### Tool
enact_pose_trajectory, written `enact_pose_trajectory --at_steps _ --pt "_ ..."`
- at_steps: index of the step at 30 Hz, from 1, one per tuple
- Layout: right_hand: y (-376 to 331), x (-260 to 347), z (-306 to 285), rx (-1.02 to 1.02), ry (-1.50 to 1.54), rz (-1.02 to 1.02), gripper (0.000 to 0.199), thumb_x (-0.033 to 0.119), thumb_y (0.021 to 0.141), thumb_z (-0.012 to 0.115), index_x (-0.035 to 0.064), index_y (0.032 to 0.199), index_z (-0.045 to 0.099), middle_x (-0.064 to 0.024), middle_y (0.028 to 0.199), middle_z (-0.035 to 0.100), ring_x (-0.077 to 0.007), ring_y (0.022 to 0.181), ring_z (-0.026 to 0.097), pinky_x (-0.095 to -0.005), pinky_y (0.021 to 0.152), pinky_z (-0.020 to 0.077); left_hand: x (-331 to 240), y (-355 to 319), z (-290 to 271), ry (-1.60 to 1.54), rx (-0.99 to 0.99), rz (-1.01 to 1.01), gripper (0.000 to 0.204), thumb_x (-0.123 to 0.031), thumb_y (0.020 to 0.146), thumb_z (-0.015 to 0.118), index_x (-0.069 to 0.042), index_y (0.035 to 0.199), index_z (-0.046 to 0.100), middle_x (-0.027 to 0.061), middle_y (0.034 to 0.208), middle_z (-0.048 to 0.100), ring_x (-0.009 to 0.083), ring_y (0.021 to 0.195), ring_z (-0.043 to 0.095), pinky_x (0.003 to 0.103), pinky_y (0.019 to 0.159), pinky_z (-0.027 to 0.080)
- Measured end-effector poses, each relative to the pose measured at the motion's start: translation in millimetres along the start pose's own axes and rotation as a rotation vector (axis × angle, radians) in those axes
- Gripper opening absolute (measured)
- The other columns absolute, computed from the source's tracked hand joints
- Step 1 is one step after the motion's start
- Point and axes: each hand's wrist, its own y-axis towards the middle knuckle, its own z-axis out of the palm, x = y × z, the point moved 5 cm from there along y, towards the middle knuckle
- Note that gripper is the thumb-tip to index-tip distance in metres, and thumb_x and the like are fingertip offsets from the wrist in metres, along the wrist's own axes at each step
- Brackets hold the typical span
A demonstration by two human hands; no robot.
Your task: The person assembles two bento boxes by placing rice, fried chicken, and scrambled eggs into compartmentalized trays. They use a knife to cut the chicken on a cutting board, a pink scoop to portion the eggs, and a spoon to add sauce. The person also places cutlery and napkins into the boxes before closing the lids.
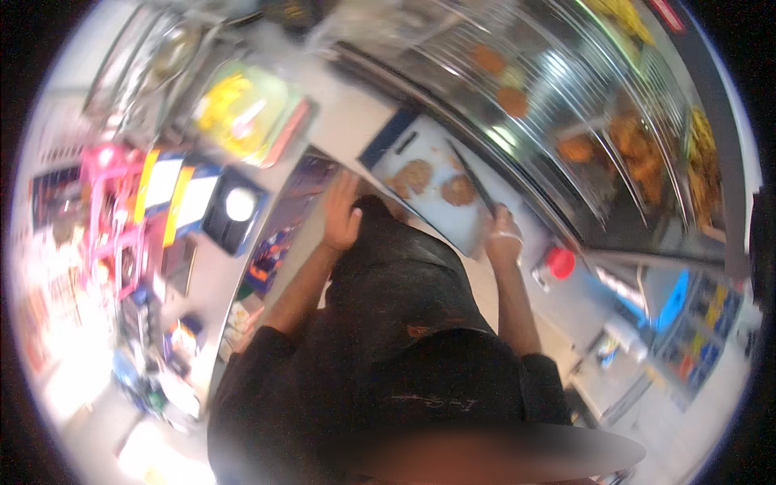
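White cutting board (453, 218) on desk (356, 121), bearing round browned patties (458, 191) whole and uncut; right hand (503, 239), gloved, fingers closed on long dark knife (473, 179) over board; left hand (342, 217) bare, fingers spread flat beside board, holding nothing.

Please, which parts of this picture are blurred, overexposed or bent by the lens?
Head view: strong fisheye bending along the glass display case; lower-left floor washed out by glare; white cutting board and both hands, left hand, right hand, softly blurred; a smeared patch at the bottom edge.
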Motion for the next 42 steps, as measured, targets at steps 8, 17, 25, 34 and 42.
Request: enact_pose_trajectory --at_steps 8,17,25,34,42 --pt "34 -8 30 -0.106 -0.309 0.086 0.056 0.044 0.106 0.068 0.0149 0.153 0.056 -0.0277 0.151 0.059 -0.0461 0.128 0.063 -0.059 0.101 0.0536 56 -170 -10 0.075 0.021 -0.473 0.054 -0.031 0.111 0.047 -0.01 0.161 0.053 0.0277 0.164 0.048 0.048 0.153 0.042 0.058 0.129 0.029" --pt "50 94 22 -0.03 -0.031 -0.186 0.076 0.05 0.084 0.087 0.0249 0.152 0.063 -0.0334 0.149 0.056 -0.0544 0.139 0.055 -0.0614 0.115 0.0482 118 -372 77 0.204 0.505 -0.913 0.046 -0.034 0.112 0.048 -0.012 0.149 0.063 0.0228 0.152 0.062 0.0473 0.14 0.058 0.057 0.119 0.045" --pt "77 99 30 0.125 -0.053 -0.196 0.053 0.029 0.081 0.089 0.0236 0.13 0.071 -0.0191 0.125 0.068 -0.0379 0.112 0.072 -0.0513 0.099 0.0594 103 -407 100 0.134 0.474 -0.995 0.056 -0.053 0.11 0.052 -0.014 0.146 0.069 0.0178 0.147 0.069 0.0411 0.14 0.062 0.054 0.119 0.049" --pt "80 87 48 0.057 -0.09 -0.242 0.046 0.008 0.085 0.081 0.0183 0.129 0.07 -0.0213 0.125 0.063 -0.0364 0.109 0.074 -0.0447 0.092 0.0619 122 -399 95 0.114 0.425 -1.177 0.057 -0.049 0.1 0.069 -0.014 0.145 0.07 0.0195 0.149 0.068 0.0421 0.139 0.062 0.053 0.117 0.052" --pt "78 58 17 0.541 1.731 0.277 0.05 0.01 0.097 0.073 0.0227 0.144 0.063 -0.0158 0.132 0.066 -0.0331 0.121 0.068 -0.0454 0.089 0.0632 142 -444 78 0.107 0.361 -1.359 0.054 -0.045 0.1 0.071 -0.013 0.142 0.072 0.0206 0.144 0.07 0.0431 0.133 0.066 0.053 0.116 0.052"
